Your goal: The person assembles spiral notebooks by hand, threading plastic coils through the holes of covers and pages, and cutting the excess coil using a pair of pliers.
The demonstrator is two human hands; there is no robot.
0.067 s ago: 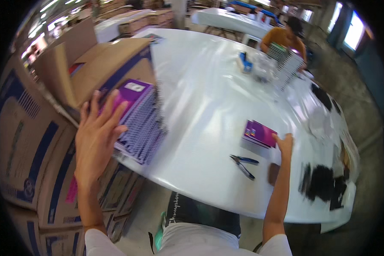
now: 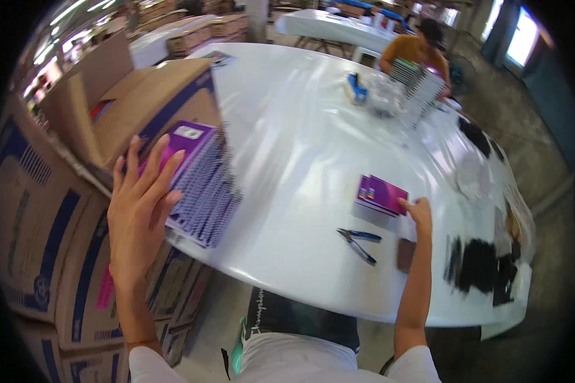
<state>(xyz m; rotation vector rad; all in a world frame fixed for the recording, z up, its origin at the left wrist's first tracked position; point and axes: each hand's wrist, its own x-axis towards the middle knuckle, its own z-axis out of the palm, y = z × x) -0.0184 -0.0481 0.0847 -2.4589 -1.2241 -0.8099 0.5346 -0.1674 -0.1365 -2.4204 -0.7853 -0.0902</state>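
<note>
My left hand (image 2: 139, 214) is open, its fingers spread over the near left side of a tall stack of purple spiral notebooks (image 2: 195, 175). Whether the fingertips touch the covers, I cannot tell. Out to the right, my right hand (image 2: 419, 214) pinches the near right corner of a small pile of purple notebooks (image 2: 383, 194) lying on the table. How many of them it grips is hidden. Blue-handled cutting pliers (image 2: 360, 244) lie with jaws apart, a little nearer than that pile. Beside my right forearm sits a small brown block (image 2: 406, 255).
An open cardboard box (image 2: 160, 96) stands behind the stack, with more cartons (image 2: 38, 210) at the left. Across the white-covered table (image 2: 281, 159), a person in a yellow top (image 2: 406, 54) sits behind spiral notebooks (image 2: 423, 92). Black strips (image 2: 479, 265) lie at the right edge.
The whole view has shifted slightly, so the table and the things on it appear a little further left. Both hands keep nearly the same places beside the notebooks.
</note>
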